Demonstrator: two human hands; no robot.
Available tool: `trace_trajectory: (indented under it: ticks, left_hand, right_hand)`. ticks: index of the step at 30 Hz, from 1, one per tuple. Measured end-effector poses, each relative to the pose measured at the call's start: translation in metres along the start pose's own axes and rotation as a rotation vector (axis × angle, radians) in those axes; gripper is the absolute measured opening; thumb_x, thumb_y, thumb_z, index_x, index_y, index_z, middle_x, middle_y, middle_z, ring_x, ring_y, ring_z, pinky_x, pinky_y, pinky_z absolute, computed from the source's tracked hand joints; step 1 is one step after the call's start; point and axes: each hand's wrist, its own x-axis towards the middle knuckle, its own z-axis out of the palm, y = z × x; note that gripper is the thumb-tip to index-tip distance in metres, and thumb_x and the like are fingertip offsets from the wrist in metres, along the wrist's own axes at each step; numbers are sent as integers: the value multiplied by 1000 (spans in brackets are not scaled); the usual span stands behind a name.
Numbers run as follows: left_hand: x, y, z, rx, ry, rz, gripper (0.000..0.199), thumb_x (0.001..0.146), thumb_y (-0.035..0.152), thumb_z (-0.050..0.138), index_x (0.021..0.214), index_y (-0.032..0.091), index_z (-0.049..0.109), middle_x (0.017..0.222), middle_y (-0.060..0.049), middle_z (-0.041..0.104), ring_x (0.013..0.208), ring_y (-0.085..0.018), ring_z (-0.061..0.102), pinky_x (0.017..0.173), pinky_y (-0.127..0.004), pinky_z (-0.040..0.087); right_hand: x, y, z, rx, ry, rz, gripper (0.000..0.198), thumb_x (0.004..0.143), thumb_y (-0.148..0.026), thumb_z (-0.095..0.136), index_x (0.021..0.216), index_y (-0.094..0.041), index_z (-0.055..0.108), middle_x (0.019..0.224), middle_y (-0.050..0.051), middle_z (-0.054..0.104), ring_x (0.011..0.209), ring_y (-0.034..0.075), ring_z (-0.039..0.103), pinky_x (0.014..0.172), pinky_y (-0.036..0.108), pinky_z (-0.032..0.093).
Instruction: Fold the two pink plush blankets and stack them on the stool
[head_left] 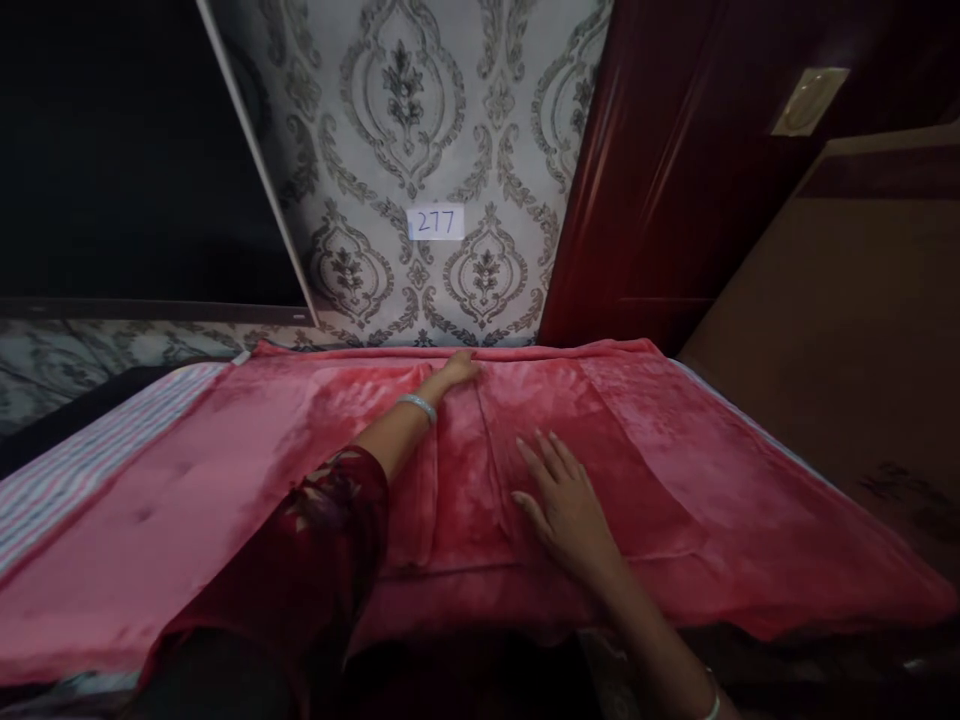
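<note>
Blanket [750,520]: red, plush, faint sheen, spread flat across bed from near edge to far wall; a folded rectangular panel with straight creases lies at centre. Mattress [97,450]: striped weave, exposed at left. Wallpaper [405,130]: grey damask medallions, far centre. Label [436,222]: small white rectangle, "277", on wallpaper. Left hand [457,370]: reaches far, fingers curled at blanket's far edge; whether they hold the cloth cannot be told. Bangle [417,405]: silvery, on left wrist. Right hand [562,500]: flat, fingers extended, slightly spread, pressing folded panel, gripping nothing.

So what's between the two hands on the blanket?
In the head view, only red blanket, creased lengthwise, lies between the left hand and the right hand.
</note>
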Motion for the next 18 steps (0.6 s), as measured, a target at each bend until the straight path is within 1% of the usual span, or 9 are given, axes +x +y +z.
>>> trace_trajectory:
  ticks: [1,2,5,7,9,11,13,16,18]
  left_hand:
    - [-5,-4,-12,26,2,26,54,82,15,65,136,13,61,138,-13,66,127,-25,61,106,-29,47]
    - [-10,-9,-24,57,7,46,54,83,15,63,137,15,61,142,-11,63,132,-24,58,110,-28,43]
    - [-34,-34,-60,164,35,59,53,88,16,56,141,16,59,149,-9,58,142,-23,49,118,-31,35]
    - [-48,-53,-77,236,50,36,53,91,18,52,143,17,56,152,-10,55,145,-24,44,120,-33,33]
    - [-57,-69,-86,300,48,10,53,93,20,49,146,18,53,154,-10,53,147,-24,41,121,-34,31]
    - [-59,-78,-88,352,30,-5,53,96,22,46,148,20,50,157,-10,49,149,-23,38,122,-34,28]
    - [-55,-83,-82,395,6,-12,53,98,25,43,151,21,47,161,-10,43,152,-22,33,124,-36,23]
    - [-47,-85,-67,446,-45,-26,55,99,32,42,153,20,44,165,-13,35,154,-26,27,126,-47,18]
    - [-45,-88,-55,471,-87,-40,58,98,37,45,154,22,42,165,-14,35,154,-30,27,125,-54,16]
  right_hand:
    - [2,1,8,-25,-45,-18,59,98,-39,52,154,-22,46,163,11,37,152,34,29,118,55,32]
    - [2,1,17,-41,-104,-34,60,97,-40,53,154,-23,46,164,11,35,152,34,27,119,57,30]
    - [-2,0,39,-55,-231,-52,59,98,-41,51,154,-24,45,162,12,38,151,32,31,120,59,27]
    - [-5,-4,45,-50,-225,-28,57,99,-39,49,153,-23,48,161,13,39,150,33,33,120,61,26]
    - [-6,-14,43,-23,-190,-38,54,99,-36,49,150,-20,52,159,14,43,149,34,35,120,61,26]
    - [-4,-30,38,30,-163,-106,53,99,-32,49,150,-18,52,157,14,45,149,32,35,122,58,27]
    - [0,-50,34,91,-187,-209,58,97,-31,52,154,-21,46,161,12,39,152,30,31,122,56,27]
    - [5,-75,34,168,-314,-337,67,96,-33,58,159,-30,36,167,5,28,156,27,20,123,54,26]
    - [6,-83,38,217,-411,-377,66,97,-39,58,159,-33,35,167,2,28,156,26,20,125,54,23]
